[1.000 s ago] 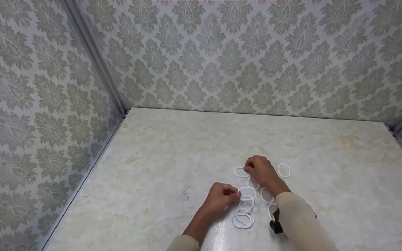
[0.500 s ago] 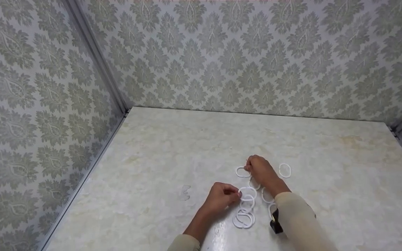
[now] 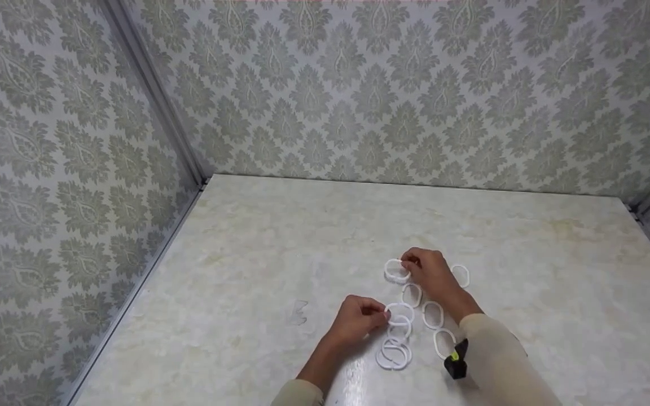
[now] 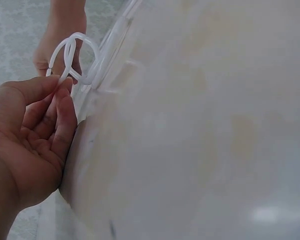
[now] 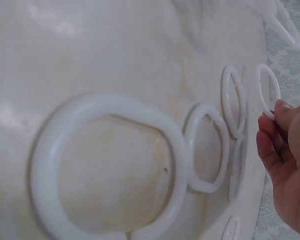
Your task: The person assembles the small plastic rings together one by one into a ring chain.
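Observation:
My left hand point(image 3: 356, 318) pinches the top ring point(image 3: 400, 313) of a short chain of linked white plastic curtain rings between thumb and fingertips. Lower rings of the chain point(image 3: 394, 355) hang or lie beneath; the left wrist view shows the loops point(image 4: 77, 55) passing through each other. Farther back, my right hand point(image 3: 429, 273) pinches the edge of a single oval curtain ring point(image 3: 386, 269). In the right wrist view this held ring point(image 5: 261, 85) stands lifted, apart from the rings on the table. Another white edge shows just under it in the head view.
Loose white rings lie on the marbled table point(image 3: 280, 237): one point(image 3: 412, 295) between the hands, others point(image 3: 433, 314) point(image 3: 444, 343) beside the right forearm, and one point(image 3: 461, 275) behind the right wrist. A black device point(image 3: 456, 366) sits on the right wrist. Patterned walls enclose the table.
My right hand has shifted slightly right and lifted a ring, uncovering rings that its wrist and forearm hid before. My left hand keeps its hold and place.

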Demonstrator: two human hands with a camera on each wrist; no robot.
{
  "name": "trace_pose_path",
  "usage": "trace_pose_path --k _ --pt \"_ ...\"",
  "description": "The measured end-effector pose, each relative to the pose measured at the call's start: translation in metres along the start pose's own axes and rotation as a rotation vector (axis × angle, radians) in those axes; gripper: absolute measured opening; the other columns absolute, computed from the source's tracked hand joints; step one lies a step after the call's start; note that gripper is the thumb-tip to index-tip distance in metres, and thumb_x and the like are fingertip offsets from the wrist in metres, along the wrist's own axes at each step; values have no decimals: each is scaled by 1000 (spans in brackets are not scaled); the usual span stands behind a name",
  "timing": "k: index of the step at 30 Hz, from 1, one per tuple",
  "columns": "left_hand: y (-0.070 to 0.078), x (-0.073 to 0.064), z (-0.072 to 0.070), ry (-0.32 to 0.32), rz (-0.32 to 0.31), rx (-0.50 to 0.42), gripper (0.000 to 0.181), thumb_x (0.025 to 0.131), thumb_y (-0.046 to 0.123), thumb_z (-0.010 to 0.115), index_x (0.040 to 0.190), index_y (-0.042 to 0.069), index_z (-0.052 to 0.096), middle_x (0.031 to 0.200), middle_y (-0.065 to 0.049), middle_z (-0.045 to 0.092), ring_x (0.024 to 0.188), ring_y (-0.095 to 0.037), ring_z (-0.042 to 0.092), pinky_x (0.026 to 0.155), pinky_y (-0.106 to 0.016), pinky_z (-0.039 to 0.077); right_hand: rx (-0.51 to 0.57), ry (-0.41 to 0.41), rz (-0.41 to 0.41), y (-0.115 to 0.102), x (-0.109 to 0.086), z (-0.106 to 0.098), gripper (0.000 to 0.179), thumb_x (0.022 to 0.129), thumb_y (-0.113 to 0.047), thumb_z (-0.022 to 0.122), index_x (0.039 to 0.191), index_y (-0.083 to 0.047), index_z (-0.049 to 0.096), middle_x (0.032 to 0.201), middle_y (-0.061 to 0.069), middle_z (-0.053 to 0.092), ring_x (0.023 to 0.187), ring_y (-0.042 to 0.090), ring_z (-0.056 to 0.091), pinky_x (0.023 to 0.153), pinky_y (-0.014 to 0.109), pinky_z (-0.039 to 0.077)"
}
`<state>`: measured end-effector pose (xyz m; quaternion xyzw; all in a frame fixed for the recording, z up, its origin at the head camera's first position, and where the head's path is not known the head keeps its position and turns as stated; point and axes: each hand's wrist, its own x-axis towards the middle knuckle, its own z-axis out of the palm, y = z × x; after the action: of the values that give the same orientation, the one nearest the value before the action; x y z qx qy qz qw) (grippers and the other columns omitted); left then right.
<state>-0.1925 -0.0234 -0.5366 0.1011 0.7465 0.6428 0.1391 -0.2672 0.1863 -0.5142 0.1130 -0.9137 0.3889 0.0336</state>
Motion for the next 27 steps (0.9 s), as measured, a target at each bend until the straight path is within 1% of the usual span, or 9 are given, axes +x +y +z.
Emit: trace_pose_path --k 3,7,10,12,13,16,20,27 --pt "0 1 0 2 1 5 13 88 3 72 96 -7 76 81 -6 72 68 -2 58 63 -16 47 47 4 13 -5 -3 -5 13 97 -6 66 107 -2 74 95 12 73 80 14 60 71 21 48" --pt "-1 2 1 6 9 8 14 88 2 71 97 -8 75 82 -11 73 67 -3 58 63 -16 47 96 7 10 -13 -7 -10 14 96 -5 67 107 -1 74 88 13 73 74 10 60 66 18 48" --pt "-1 2 1 12 4 8 14 88 3 71 96 -8 75 80 -7 71 67 -3 58 63 -16 47 142 -3 4 -19 -11 -14 14 94 -3 68 105 2 75 83 15 73 68 5 60 63 17 49" --pt "-2 1 1 16 -2 12 13 88 3 71 95 -7 75 77 -3 69 67 -4 57 62 -17 46 181 -15 5 -23 -16 -16 15 93 -2 68 104 3 75 82 17 73 66 3 60 61 17 49" --pt "-1 1 1 16 -9 11 13 87 4 72 94 -6 76 76 1 67 67 -4 57 62 -17 46 205 -27 8 -24 -18 -17 15 93 -2 68 104 4 75 83 18 73 65 2 59 61 17 50" --pt "-1 0 0 16 -23 24 12 87 6 72 93 -4 76 72 4 64 65 -5 56 59 -18 45 267 -61 14 -26 -27 -17 17 92 -3 68 105 6 75 83 19 73 63 0 59 60 17 51" --pt "0 1 -1 18 -37 28 12 86 6 72 92 -3 76 71 5 63 64 -5 56 59 -18 45 293 -89 27 -27 -33 -16 19 93 -5 69 105 7 75 83 18 74 64 1 61 60 18 52" --pt "-2 3 1 26 -41 38 10 86 7 73 90 -1 77 70 6 63 62 -5 55 57 -20 44 294 -71 76 -29 -38 -14 16 92 -4 69 100 8 76 75 7 70 60 3 61 57 18 51"
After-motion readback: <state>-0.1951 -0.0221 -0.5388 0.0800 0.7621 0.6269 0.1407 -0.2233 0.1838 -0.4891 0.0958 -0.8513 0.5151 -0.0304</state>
